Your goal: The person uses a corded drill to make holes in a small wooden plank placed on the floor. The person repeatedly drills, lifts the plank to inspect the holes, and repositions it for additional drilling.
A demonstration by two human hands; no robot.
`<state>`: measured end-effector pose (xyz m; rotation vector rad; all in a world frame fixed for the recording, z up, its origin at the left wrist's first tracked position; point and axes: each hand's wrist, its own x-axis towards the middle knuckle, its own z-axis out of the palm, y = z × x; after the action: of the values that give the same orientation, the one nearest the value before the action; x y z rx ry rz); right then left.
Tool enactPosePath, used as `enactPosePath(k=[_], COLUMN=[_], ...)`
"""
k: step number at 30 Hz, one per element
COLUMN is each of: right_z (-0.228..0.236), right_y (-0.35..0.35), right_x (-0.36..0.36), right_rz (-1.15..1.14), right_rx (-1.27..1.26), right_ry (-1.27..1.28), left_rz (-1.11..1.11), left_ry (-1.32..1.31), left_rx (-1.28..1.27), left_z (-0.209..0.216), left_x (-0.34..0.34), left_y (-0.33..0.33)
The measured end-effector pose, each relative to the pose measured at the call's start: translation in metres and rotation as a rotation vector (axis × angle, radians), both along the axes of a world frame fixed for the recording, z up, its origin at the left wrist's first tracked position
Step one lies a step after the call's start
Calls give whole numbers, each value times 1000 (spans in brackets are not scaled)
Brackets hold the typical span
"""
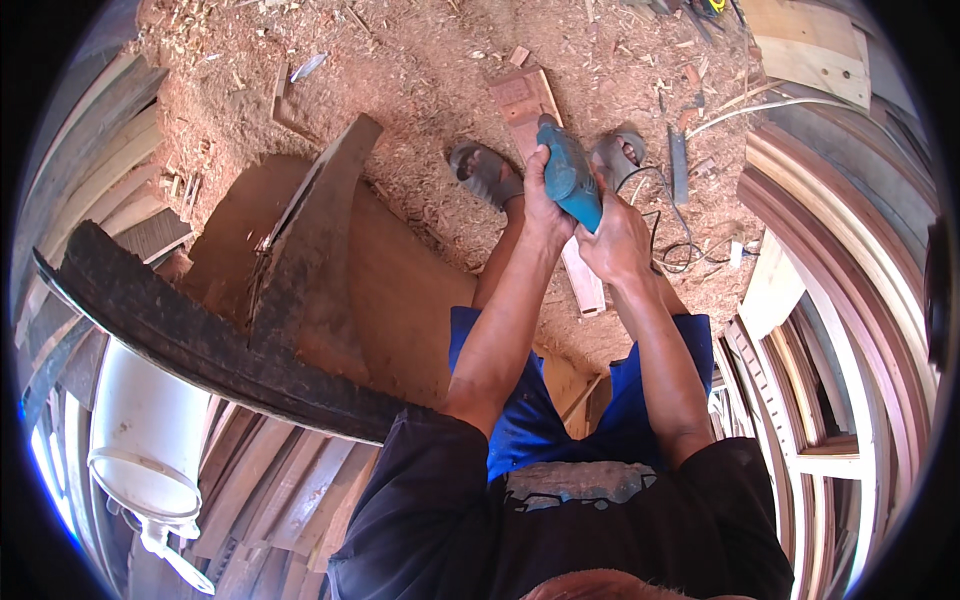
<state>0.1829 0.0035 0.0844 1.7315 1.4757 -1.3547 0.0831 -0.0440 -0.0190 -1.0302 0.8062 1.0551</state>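
Both of my hands are wrapped around a teal corded power tool (568,172), which looks like a drill. My left hand (544,205) grips its left side near the front. My right hand (615,242) is closed around the rear end. The tool's dark nose points down and away over a reddish wooden board (522,98) on the floor between my feet. Whether a bit touches the wood is too small to tell. The board's near end shows below my hands, and its middle is hidden by the tool and hands. A black cord (683,215) trails off to the right.
Wood shavings (410,60) cover the floor. At my left stands a large dark wooden piece (310,240) with a curved edge. A white plastic container (150,430) is at lower left. Stacked planks (275,480) line the left, curved wooden mouldings (840,260) the right. My sandalled feet flank the board.
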Motion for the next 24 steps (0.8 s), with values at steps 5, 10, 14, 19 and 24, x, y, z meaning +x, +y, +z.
enactPosePath(k=[5, 10, 14, 19, 24], right_z=[0, 1, -7, 1, -2], right_y=[0, -1, -5, 4, 1], right_x=[-1, -2, 3, -1, 1], right_rz=[-3, -18, -8, -32, -27], right_rx=[6, 65, 4, 39, 120], right_ry=[7, 34, -7, 38, 38], left_rz=[-1, 6, -3, -19, 22], left_ry=[-1, 16, 24, 71, 1], left_rx=[-19, 15, 8, -32, -8], left_z=[4, 3, 4, 12, 6], left_x=[-1, 0, 1, 0, 4], left_y=[3, 1, 3, 10, 6])
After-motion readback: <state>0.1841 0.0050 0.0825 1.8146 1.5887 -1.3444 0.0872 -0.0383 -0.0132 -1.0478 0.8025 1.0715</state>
